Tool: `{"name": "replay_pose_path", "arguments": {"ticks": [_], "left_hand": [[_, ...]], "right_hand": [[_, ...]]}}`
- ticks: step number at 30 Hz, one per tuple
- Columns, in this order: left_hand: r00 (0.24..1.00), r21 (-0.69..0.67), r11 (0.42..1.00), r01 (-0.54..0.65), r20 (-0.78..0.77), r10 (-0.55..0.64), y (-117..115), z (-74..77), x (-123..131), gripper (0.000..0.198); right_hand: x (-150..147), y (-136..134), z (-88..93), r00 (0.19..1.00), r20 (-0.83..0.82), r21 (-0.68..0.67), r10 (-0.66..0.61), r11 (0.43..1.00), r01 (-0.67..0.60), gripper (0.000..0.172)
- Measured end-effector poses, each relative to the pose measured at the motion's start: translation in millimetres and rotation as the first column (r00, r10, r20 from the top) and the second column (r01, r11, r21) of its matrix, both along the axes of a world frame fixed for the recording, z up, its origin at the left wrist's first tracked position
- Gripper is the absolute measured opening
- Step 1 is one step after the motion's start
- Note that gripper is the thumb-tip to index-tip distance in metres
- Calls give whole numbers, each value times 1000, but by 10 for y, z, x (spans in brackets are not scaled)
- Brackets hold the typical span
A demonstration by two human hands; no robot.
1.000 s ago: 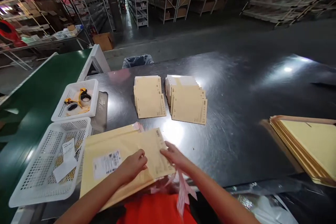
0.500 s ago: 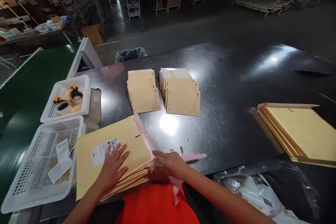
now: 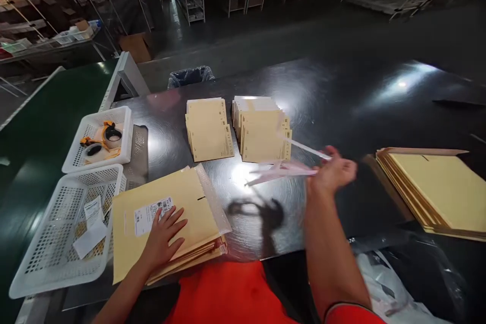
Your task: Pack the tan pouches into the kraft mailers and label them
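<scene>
My left hand [image 3: 163, 233] lies flat with fingers spread on the top padded yellow envelope [image 3: 167, 217] of a small pile at the table's near edge, beside its white shipping label [image 3: 150, 211]. My right hand [image 3: 334, 172] is raised over the middle of the dark metal table [image 3: 341, 106], fingers pinched on thin pale pink peel-off strips [image 3: 284, 169] that trail to the left, blurred by motion.
Two stacks of small yellow envelopes [image 3: 209, 129] [image 3: 261, 129] lie at the table's middle. A pile of large envelopes [image 3: 436, 192] sits at right. Two white baskets stand at left, one with tape [image 3: 110, 134], one with paper slips [image 3: 89, 217]. A green conveyor [image 3: 41, 126] runs alongside; a bin [image 3: 190, 76] stands behind.
The envelope's flap got closed and the envelope now lies flat under my left hand. My right hand swung up and right from the near edge, carrying the pink strips.
</scene>
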State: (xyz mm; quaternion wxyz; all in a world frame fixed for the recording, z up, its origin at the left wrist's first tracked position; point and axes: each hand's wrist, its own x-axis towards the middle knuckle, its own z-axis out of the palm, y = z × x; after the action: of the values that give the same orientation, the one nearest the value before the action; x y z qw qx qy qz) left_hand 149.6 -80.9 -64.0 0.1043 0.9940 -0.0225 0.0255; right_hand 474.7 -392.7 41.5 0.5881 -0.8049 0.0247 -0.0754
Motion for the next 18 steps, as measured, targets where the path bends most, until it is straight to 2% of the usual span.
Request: {"name": "replay_pose_path", "arguments": {"ticks": [1, 2, 3, 4, 5, 6, 8, 10, 12, 15, 16, 18], "left_hand": [[1000, 0, 1000, -4, 11, 4, -21, 15, 4, 39], [1000, 3, 1000, -15, 26, 15, -47, 35, 19, 36], [999, 6, 1000, -25, 42, 25, -76, 57, 47, 33], [998, 11, 999, -34, 57, 33, -107, 81, 86, 30], [997, 15, 999, -41, 69, 40, -136, 106, 133, 29], [996, 19, 999, -48, 77, 46, -161, 129, 183, 28], [996, 23, 998, -50, 78, 48, -195, 164, 275, 30], [996, 25, 999, -48, 72, 46, -204, 176, 334, 30], [996, 24, 999, -42, 75, 40, -196, 164, 352, 30], [994, 15, 999, -41, 106, 39, -188, 112, 337, 30], [992, 10, 999, -44, 121, 43, -190, 91, 331, 30], [989, 7, 999, -45, 141, 43, -202, 50, 328, 29]], "right_hand": [[72, -133, 65, 981, 120, -59, -154, 985, 162, 38], [87, -225, 75, 953, 240, -156, -183, 962, 224, 34], [44, -261, 30, 936, 328, -280, -129, 933, 227, 28], [-48, -234, -63, 941, 338, -431, 16, 892, 139, 22], [-178, -145, -191, 942, 246, -573, 227, 818, -47, 20], [-328, -3, -342, 897, 79, -651, 436, 704, -285, 21], [-625, 366, -648, 692, -209, -612, 691, 460, -643, 22], [-849, 712, -886, 544, -282, -516, 790, 353, -780, 23], [-984, 924, -1011, 467, -250, -430, 848, 335, -838, 26], [-1137, 1014, -1037, 406, -189, -342, 894, 328, -880, 25], [-1198, 1027, -1030, 396, -183, -339, 900, 320, -884, 24], [-1323, 1101, -1025, 370, -195, -421, 908, 263, -868, 20]]}}
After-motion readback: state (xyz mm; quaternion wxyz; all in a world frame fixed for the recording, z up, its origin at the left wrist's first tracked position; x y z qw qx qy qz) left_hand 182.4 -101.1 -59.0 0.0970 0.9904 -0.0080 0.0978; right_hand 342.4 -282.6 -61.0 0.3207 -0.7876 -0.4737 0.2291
